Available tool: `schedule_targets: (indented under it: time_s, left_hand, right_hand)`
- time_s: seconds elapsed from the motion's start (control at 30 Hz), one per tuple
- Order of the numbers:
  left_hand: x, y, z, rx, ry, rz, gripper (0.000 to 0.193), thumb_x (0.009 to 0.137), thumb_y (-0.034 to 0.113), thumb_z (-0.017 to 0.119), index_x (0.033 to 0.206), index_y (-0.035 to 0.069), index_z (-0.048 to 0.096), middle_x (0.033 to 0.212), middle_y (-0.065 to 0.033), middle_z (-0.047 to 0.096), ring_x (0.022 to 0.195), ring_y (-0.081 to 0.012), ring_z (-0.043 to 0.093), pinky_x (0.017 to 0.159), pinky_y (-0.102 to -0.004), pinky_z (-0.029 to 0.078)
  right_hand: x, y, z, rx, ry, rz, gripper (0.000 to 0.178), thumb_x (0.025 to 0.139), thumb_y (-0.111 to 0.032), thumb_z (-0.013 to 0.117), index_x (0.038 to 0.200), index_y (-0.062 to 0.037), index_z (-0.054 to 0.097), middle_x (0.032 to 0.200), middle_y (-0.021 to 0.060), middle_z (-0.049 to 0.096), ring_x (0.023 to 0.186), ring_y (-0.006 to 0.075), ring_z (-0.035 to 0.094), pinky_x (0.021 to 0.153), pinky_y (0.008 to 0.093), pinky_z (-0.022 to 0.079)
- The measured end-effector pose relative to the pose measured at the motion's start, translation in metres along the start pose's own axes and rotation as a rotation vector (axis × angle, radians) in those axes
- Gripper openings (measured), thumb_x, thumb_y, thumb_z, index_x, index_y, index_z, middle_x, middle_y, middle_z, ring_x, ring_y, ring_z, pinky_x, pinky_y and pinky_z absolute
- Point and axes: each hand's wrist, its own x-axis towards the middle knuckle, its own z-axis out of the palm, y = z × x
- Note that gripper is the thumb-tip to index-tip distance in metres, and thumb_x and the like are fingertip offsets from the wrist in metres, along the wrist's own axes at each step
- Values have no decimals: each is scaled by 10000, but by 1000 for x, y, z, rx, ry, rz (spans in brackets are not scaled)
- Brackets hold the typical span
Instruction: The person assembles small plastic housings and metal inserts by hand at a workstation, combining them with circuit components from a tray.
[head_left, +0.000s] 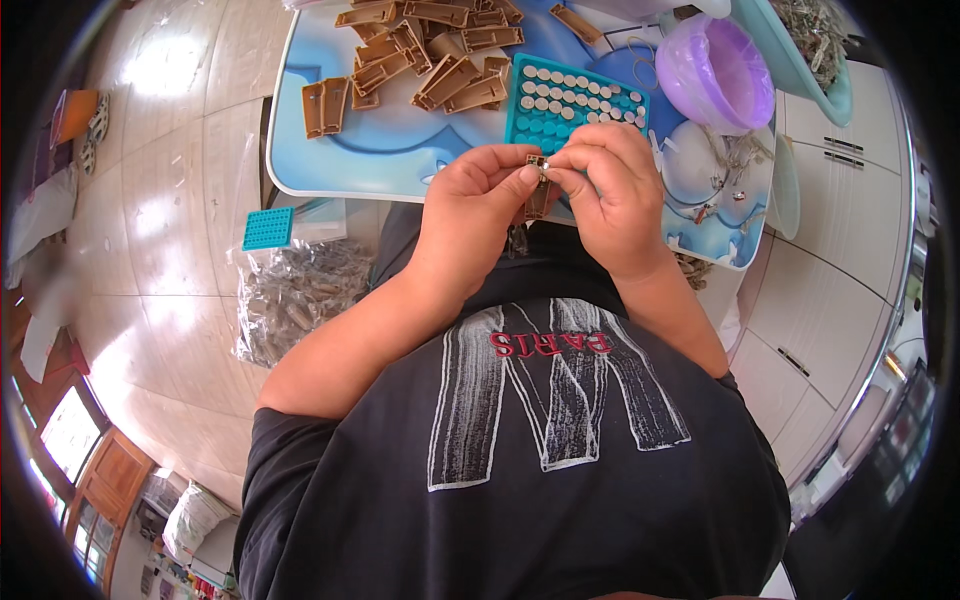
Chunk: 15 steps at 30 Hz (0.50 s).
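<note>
My left hand [470, 205] is closed around a small brown plastic housing [537, 203], held over the table's near edge. It looks like the open-backed brown housings [440, 85] heaped at the far left of the table. At the upper end of the held piece, the thumb and fingers of my right hand [618, 200] pinch together. A tiny pale, shiny bit shows between the fingertips, too small to name. Just beyond my hands lies a teal silicone tray [533, 128] with rows of round wells, many holding whitish discs.
A purple basin [690, 75] with a liner stands at the table's far right, beside a larger pale teal tub [838, 100]. Small metal parts with thin wires [738, 155] lie on the right. On the floor at left sits a clear bag of parts [300, 305] with a small teal tray [267, 228].
</note>
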Motion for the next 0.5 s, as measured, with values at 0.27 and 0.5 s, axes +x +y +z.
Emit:
schedule_targets:
  time_s: [0.27,0.5]
  left_hand:
    - [0,-2,3,-52,74,2,239,911,100,581,1089,-56,550,915,-89,644,774,-118,618,718,-246,511]
    - [0,5,4,-99,55,-12,225,905,126,600,1058,-31,552,906,-80,634,772,-133,612,729,-267,519]
  right_hand:
    - [-6,-5,9,-55,30,-9,162,653,-39,701,790,-58,615,808,42,587,756,244,555,691,352,441]
    - [-14,-7,4,21,20,-28,229,685,0,670,911,-24,647,836,66,601,790,250,555,704,349,451]
